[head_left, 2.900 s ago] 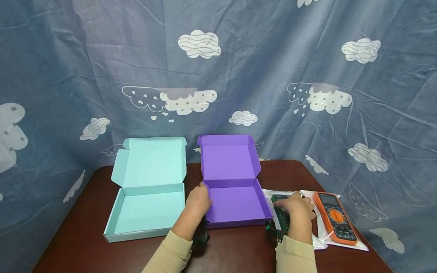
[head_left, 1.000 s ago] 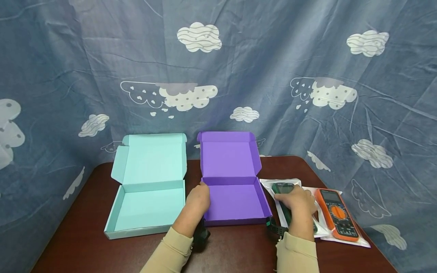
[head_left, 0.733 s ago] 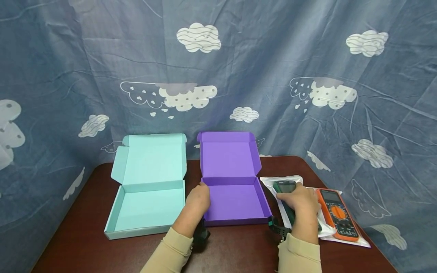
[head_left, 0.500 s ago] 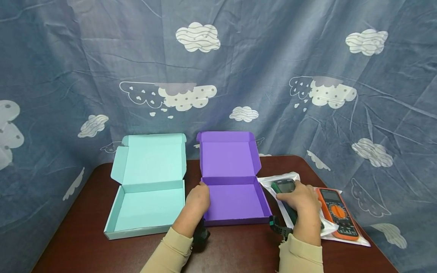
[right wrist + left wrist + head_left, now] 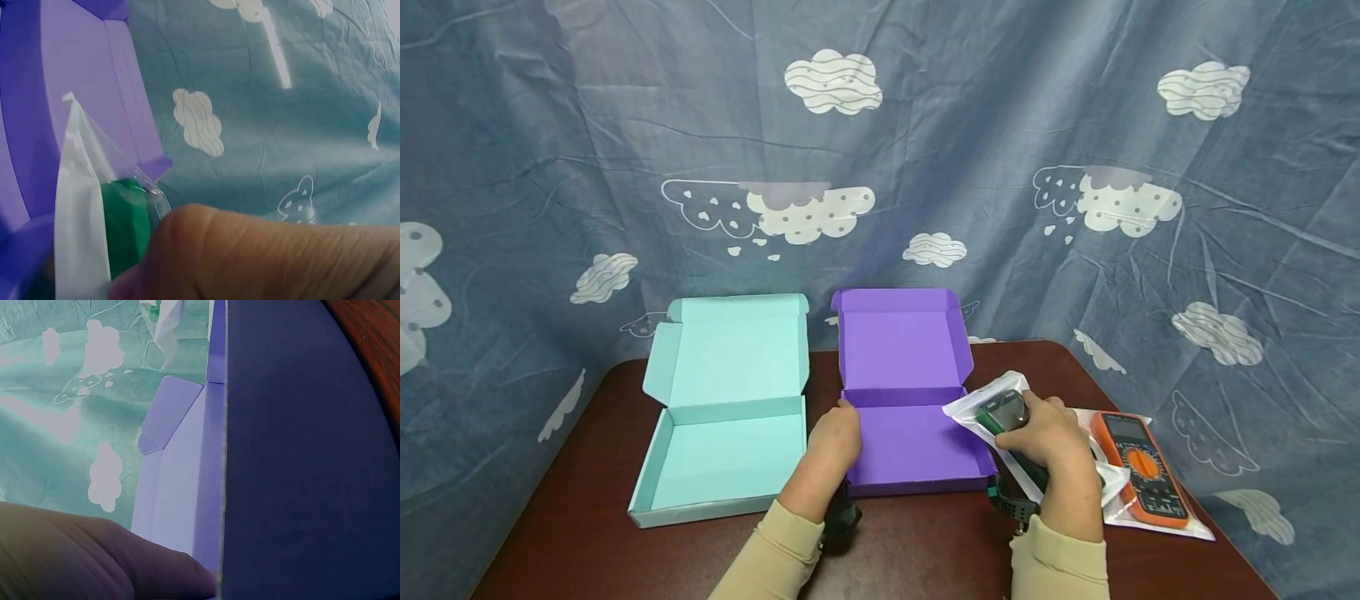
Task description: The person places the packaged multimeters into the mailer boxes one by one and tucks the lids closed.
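A dark-screened green multimeter [image 5: 1004,410] in a clear-and-white plastic bag [image 5: 1013,382] is gripped by my right hand [image 5: 1051,429], thumb on its near side. It is tilted and raised, with the bag's corner over the right wall of the open purple box [image 5: 917,450]. In the right wrist view the green casing [image 5: 125,225] shows through the bag beside my thumb. My left hand [image 5: 835,437] holds the left wall of the purple box near its back corner. The left wrist view shows the thumb [image 5: 169,575] against that wall's inner side; the other fingers are hidden there.
An orange multimeter [image 5: 1138,471] in another bag lies at the table's right edge. The mint-green box [image 5: 730,462] stands open on the left, lid up. Behind the brown table [image 5: 925,542] hangs a blue curtain [image 5: 985,250] with white clouds.
My right hand has lifted the bagged green multimeter from beside the orange one and moved it left, to the purple box's right wall. My left hand has stayed on the box.
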Action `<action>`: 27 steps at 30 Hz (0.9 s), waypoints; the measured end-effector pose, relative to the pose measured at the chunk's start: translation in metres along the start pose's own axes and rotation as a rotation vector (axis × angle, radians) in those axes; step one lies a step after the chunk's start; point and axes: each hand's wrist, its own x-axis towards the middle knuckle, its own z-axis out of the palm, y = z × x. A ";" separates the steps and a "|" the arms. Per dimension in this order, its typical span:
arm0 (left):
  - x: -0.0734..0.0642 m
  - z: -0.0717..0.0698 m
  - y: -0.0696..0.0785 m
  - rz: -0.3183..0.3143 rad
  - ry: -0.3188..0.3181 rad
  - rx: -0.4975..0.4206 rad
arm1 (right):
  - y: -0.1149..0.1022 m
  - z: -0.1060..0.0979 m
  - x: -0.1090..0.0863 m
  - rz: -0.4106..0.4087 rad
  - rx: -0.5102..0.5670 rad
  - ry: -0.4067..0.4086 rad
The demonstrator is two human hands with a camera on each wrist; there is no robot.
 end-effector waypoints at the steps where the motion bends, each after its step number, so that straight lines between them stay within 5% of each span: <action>1: 0.000 0.000 0.000 0.001 0.000 0.003 | -0.002 0.001 0.000 -0.008 0.004 -0.005; 27: -0.001 0.000 0.001 0.007 0.011 0.012 | -0.029 0.008 -0.008 -0.122 0.015 -0.059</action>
